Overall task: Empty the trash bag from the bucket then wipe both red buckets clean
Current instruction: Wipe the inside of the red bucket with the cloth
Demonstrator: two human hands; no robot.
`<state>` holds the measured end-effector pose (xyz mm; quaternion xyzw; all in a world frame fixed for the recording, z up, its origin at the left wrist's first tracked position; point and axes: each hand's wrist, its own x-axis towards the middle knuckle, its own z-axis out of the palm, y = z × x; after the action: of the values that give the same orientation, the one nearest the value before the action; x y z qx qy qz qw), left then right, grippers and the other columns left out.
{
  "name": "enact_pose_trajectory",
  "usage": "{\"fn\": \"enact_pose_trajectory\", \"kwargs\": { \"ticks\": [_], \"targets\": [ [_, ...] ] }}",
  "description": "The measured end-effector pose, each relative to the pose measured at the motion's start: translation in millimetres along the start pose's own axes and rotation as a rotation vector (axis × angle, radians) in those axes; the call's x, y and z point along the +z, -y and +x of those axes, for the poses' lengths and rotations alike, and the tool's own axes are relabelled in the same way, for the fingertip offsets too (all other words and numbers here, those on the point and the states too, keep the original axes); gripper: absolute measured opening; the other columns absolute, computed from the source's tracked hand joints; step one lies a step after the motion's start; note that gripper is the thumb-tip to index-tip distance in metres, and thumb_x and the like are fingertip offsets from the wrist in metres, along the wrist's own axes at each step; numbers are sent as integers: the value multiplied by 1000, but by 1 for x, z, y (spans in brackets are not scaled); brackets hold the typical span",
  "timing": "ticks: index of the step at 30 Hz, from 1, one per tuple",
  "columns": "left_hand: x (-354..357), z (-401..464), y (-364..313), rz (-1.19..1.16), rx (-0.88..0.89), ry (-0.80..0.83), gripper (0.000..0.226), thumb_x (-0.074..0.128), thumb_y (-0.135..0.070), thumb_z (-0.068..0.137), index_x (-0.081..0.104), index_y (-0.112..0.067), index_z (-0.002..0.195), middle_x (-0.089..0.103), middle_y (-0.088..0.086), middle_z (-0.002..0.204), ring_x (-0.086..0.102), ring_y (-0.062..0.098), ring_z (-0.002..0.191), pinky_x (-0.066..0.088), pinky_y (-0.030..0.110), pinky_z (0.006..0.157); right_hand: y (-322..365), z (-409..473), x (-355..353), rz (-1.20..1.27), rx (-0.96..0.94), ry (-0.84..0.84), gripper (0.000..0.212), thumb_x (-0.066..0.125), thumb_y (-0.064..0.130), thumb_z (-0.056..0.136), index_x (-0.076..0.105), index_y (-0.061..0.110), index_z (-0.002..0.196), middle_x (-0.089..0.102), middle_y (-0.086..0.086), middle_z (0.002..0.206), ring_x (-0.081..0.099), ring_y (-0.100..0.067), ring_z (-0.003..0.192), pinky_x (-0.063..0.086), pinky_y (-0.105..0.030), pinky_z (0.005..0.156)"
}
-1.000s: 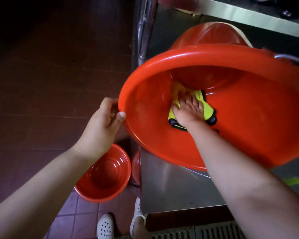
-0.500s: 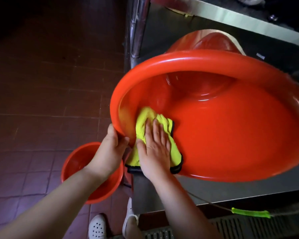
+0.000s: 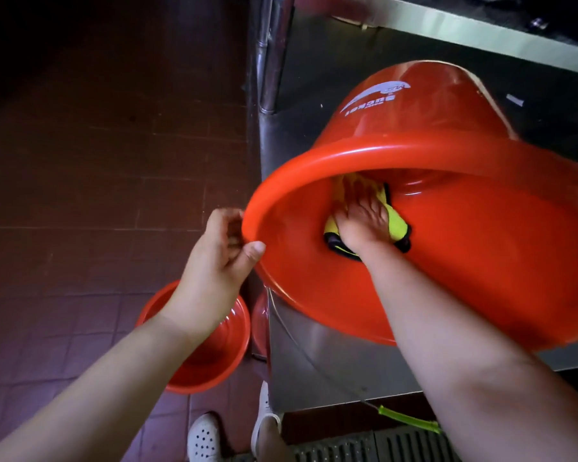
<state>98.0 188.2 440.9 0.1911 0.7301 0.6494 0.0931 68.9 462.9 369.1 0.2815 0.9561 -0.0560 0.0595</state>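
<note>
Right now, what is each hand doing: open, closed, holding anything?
Left hand: grips the rim of the big red bucket.
Right hand: open, fingers flat, pressing the yellow cloth against the bucket's inside.

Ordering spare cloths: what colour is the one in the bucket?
Yellow cloth with black edging, seen in the head view.
</note>
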Motion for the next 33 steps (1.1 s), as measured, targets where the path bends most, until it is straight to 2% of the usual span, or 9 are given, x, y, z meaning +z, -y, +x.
{"fn": "enact_pose_trajectory", "kwargs": {
  "ticks": [3, 6, 11, 15, 18, 20, 24, 28, 33],
  "targets": [
    [15, -16, 25, -128, -193, 158, 30, 51, 3, 90, 50, -24, 105, 65, -7, 103, 62, -6, 96, 45, 9, 81, 5, -3, -1, 7, 9, -11, 63, 30, 44, 96, 6, 24, 150, 9, -1, 158, 11, -21, 144, 7, -36, 115],
    [21, -26, 43, -88, -274, 252, 34, 48, -5, 94, 45, -26, 120, 62, -9, 120, 54, -4, 114, 40, 13, 97, 19, -23, 1, 47, 18, -21, 62, 33, 43, 96, 8, 25, 150, 9, -2, 158, 11, -20, 144, 7, -36, 114],
    [26, -28, 48, -104, -240, 173, 33, 50, -2, 93, 49, -30, 110, 62, -15, 108, 55, -11, 100, 41, 9, 87, 48, -118, 17, 201, -97, -83, 65, 31, 49, 90, 16, 26, 149, 13, 0, 158, 11, -19, 144, 6, -36, 114],
    [26, -32, 48, -230, -323, 168, 29, 48, -3, 94, 51, -25, 113, 65, 10, 110, 60, 23, 108, 49, 41, 95, 52, -176, 21, 238, -228, -52, 69, 19, 54, 85, 17, 27, 149, 10, 3, 158, 9, -18, 145, 8, -37, 115],
    [21, -28, 44, -215, -229, 174, 30, 49, -1, 93, 53, -25, 111, 69, -9, 98, 61, 5, 96, 49, 22, 88, 36, -156, 18, 198, -231, -26, 66, 23, 54, 89, 14, 28, 149, 7, 4, 158, 9, -18, 144, 7, -35, 116],
    [14, -20, 37, -190, -191, 167, 29, 49, 0, 92, 54, -24, 106, 68, -10, 88, 58, 0, 83, 49, 14, 77, 26, -127, 17, 135, -202, -17, 62, 31, 50, 94, 14, 27, 149, 6, 4, 158, 10, -18, 144, 7, -34, 115],
    [-7, -3, 21, -135, -123, 187, 16, 52, -8, 93, 52, -20, 104, 57, 14, 90, 52, 14, 81, 50, 33, 75, 6, -63, 7, 63, -159, -1, 63, 36, 47, 94, 12, 28, 149, 7, 4, 159, 12, -19, 144, 9, -34, 115],
    [-22, 7, 9, -31, -18, 165, 13, 51, -24, 89, 52, -30, 101, 57, -19, 84, 53, -1, 78, 45, 16, 76, -11, -18, -3, -59, -144, 11, 65, 29, 54, 93, 13, 25, 149, 8, 2, 158, 11, -20, 144, 11, -35, 114],
    [-5, -12, 21, -163, -193, -21, 24, 51, -10, 93, 46, -18, 116, 59, -1, 101, 56, 1, 89, 45, 13, 82, -5, -8, 5, -94, -143, -23, 64, 27, 54, 92, 17, 25, 148, 10, 3, 158, 11, -19, 143, 11, -36, 113]
  ]
}}
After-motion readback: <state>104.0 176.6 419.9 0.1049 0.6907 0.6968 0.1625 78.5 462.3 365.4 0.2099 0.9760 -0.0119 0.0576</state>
